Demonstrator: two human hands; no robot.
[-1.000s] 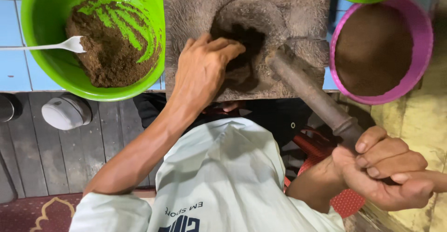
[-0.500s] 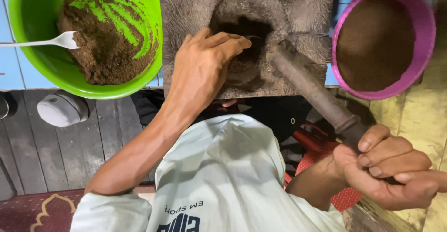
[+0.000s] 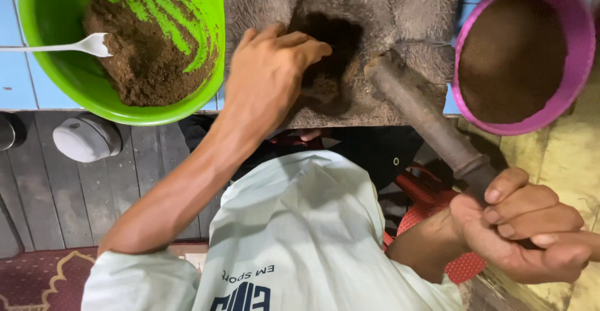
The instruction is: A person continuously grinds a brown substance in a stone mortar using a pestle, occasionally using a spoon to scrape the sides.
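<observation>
Stone-grey and rough, the mortar block [image 3: 406, 11] fills the upper middle of the frame, and your left hand [image 3: 269, 77] reaches into its dark hollow [image 3: 331, 55], fingers curled loosely together over the brown powder there. Your right hand [image 3: 525, 223], at lower right, is wrapped tight round the handle of the heavy pestle [image 3: 425, 120]. Its long axis runs diagonally, blunt end pointing to the upper left and resting on the block just beside the hollow.
</observation>
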